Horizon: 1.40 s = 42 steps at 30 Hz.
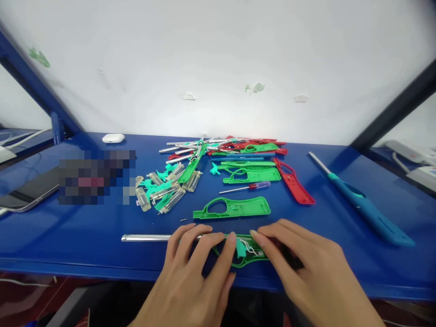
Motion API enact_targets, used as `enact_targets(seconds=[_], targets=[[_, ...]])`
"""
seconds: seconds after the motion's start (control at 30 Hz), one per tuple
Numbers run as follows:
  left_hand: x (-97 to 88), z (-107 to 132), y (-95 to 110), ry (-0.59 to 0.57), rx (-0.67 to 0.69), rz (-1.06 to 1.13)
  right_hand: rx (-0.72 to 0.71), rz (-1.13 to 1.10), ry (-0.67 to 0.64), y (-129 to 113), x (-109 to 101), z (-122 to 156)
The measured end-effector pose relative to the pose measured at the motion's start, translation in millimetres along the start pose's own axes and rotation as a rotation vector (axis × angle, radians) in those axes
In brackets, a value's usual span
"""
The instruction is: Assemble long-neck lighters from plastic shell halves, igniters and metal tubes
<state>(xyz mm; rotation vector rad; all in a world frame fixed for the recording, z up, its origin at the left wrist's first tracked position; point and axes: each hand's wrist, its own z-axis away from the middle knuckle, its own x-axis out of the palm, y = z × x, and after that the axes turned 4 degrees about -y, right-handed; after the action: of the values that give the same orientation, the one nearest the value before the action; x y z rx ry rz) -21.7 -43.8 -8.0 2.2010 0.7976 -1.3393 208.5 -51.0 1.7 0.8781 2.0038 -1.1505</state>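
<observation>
Both of my hands rest on a half-built green lighter [247,254] with a metal tube [146,237] sticking out to the left, near the front edge of the blue table [85,236]. My left hand [197,272] presses on the tube end and the shell's left part, fingers curved down. The fingers of my right hand [306,268] press on the shell's right part, beside a teal trigger and white wires. Just beyond lies an empty green shell half [233,208].
A small red-handled screwdriver [247,187] lies behind the shell half. Further back sit a pile of green and red shells [248,159], metal tubes and clear fuel tanks [163,190]. A finished teal lighter [364,204] lies at right, a phone [27,193] at left, a white earbud case [113,138] behind.
</observation>
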Motion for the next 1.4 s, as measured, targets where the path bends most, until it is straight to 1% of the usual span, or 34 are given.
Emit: enact_targets(seconds=[0.1, 0.2, 0.3, 0.43, 0.6, 0.7, 0.83, 0.93, 1.0, 1.1, 1.17, 1.27, 1.4], targets=[[-1.2, 0, 4, -0.028, -0.049, 0.010, 0.040, -0.032, -0.004, 1, 3, 2], [-1.2, -2, 7, -0.006, -0.065, 0.021, 0.064, -0.028, -0.039, 3, 4, 4], [-1.3, -4, 9, 0.011, -0.063, 0.031, 0.048, 0.021, -0.098, 3, 3, 4], [-3.4, -5, 10, 0.007, -0.071, 0.058, 0.011, 0.017, -0.177, 2, 2, 3], [-5.7, -4, 10, 0.036, -0.059, 0.075, -0.009, 0.044, -0.175, 4, 3, 3], [-7.6, -2, 4, 0.061, -0.050, 0.066, -0.011, 0.038, -0.166, 5, 5, 4], [-13.6, 7, -19, 0.071, -0.105, 0.072, -0.018, 0.061, -0.155, 6, 7, 6], [-18.6, 13, -36, 0.030, -0.165, 0.118, -0.065, 0.097, -0.146, 8, 7, 7], [-20.6, 15, -42, 0.014, -0.176, 0.166, -0.121, 0.123, -0.110, 8, 5, 7], [-21.6, 12, -42, 0.045, -0.169, 0.225, -0.203, 0.162, 0.003, 3, 2, 5], [-21.8, 8, -40, 0.075, -0.175, 0.247, -0.249, 0.163, 0.040, -5, 2, 0], [-22.6, 4, -38, 0.089, -0.202, 0.274, -0.275, 0.112, -0.011, -18, 11, -9], [-24.6, 3, -39, 0.064, -0.253, 0.319, -0.218, 0.004, -0.075, -28, 28, -15]])
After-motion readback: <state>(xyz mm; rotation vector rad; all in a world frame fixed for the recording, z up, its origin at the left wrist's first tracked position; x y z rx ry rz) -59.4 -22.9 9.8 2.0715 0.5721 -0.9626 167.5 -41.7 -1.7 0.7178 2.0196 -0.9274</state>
